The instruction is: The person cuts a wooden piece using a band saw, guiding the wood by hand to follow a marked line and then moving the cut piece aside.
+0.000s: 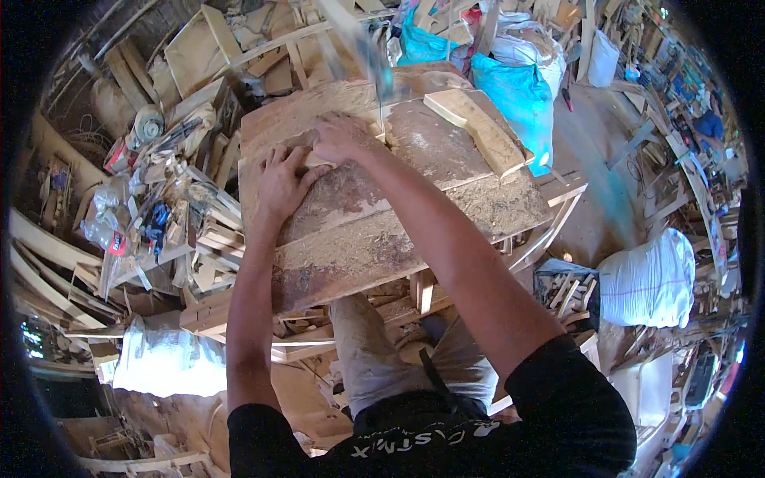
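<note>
A small pale wood piece (pixel 317 162) lies on the dusty saw table (pixel 343 259), mostly covered by my hands. Thumb and bent fingers of my left hand (pixel 279 182) press on its near left side. Just beyond, my right hand (pixel 343 137) curls over the piece; its fingertips are partly hidden. A thin upright saw blade (pixel 380 111) runs down to the table close to the right of my right hand, with a bit of pale wood at its foot. Farther right lies a longer angled wood piece (pixel 482 131), touched by neither hand.
Sawdust coats the table. Turquoise sack (pixel 518 99) stands behind its right corner, and a white sack (pixel 649 279) sits farther right. Scrap wood (pixel 215 247) crowds the left side, near a plastic bottle (pixel 103 231). A crate of offcuts (pixel 567 295) is at the near right.
</note>
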Available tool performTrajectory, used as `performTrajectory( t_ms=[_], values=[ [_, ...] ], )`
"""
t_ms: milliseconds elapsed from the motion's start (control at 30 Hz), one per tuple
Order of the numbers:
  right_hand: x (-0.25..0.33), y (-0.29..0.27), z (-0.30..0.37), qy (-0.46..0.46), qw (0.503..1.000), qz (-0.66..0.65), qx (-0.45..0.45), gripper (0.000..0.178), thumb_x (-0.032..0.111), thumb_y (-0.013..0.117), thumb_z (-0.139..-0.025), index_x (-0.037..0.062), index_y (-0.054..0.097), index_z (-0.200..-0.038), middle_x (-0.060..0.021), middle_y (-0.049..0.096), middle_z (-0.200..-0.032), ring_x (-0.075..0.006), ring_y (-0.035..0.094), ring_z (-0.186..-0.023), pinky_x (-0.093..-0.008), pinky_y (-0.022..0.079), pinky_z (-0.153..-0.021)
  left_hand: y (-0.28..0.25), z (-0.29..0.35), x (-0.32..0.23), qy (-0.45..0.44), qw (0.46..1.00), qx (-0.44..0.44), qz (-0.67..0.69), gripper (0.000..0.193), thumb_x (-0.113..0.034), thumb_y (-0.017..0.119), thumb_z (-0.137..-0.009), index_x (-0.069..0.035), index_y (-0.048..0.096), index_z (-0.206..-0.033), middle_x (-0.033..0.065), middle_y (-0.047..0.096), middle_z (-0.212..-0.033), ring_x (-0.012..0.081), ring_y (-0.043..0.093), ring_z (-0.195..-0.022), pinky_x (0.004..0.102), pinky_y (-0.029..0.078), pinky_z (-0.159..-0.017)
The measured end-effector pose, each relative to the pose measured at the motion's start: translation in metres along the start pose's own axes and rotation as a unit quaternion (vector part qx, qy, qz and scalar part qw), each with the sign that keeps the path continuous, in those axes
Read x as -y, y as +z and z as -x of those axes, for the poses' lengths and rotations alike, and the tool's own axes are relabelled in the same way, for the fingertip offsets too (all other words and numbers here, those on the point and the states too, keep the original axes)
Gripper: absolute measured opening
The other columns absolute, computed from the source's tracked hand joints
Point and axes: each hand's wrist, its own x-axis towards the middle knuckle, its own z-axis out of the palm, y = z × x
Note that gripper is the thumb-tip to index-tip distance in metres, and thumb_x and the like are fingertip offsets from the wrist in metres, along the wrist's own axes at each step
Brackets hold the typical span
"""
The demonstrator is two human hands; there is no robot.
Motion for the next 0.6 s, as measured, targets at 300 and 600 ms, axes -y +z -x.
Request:
performTrajectory(
  t_ms=[300,600],
  values=[
    [0.012,-0.008,0.008,0.008,0.999,0.031,0.008,0.067,0.035,0.06,-0.09,0.0164,0.048,-0.153,-0.0193,0.047,-0.157,-0.0374,0.043,-0.147,-0.0535,0.035,-0.12,0.0,0.001,0.0,-0.014,1.0,0.008,0.007,0.057,-0.056,0.072,-0.09,-0.014,0.069,-0.129,0.0118,0.063,-0.118,0.0342,0.057,-0.117,0.052,0.042,-0.101],
    [0.015,0.001,0.004,-0.031,0.998,0.05,-0.017,0.064,0.034,0.062,-0.089,0.012,0.053,-0.148,-0.0232,0.056,-0.146,-0.039,0.052,-0.137,-0.053,0.042,-0.115,-0.013,0.005,-0.005,-0.016,1.0,0.019,-0.016,0.054,-0.051,0.069,-0.095,-0.01,0.067,-0.13,0.018,0.065,-0.125,0.04,0.059,-0.12,0.0479,0.048,-0.1]
  ],
)
